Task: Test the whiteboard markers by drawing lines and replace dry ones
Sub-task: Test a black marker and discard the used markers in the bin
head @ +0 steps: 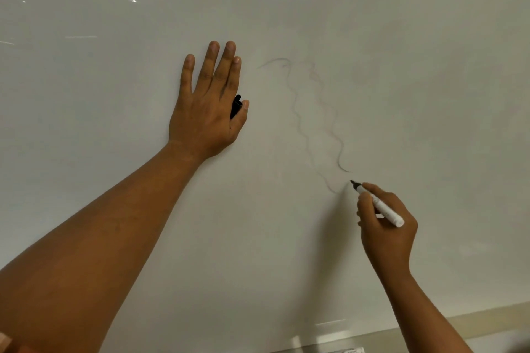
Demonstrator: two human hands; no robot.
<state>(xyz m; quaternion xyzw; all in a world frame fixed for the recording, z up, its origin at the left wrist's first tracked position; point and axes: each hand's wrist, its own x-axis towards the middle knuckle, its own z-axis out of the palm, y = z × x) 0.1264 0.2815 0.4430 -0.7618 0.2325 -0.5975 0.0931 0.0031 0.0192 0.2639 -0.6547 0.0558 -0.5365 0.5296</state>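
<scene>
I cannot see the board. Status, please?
Right hand grips marker, tip at whiteboard. Left hand flat on board, thumb pinning black cap. Wavy lines faint. Nothing blocking.

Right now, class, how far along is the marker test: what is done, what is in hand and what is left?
Done: two wavy lines are on the whiteboard, both faint and grey. In hand: the right hand grips the uncapped marker, its tip close to the lower end of one line; the left hand lies flat on the board with the black cap under its thumb. Left: judging it, probably dry, and replacing it. No spare markers are in view.
</scene>
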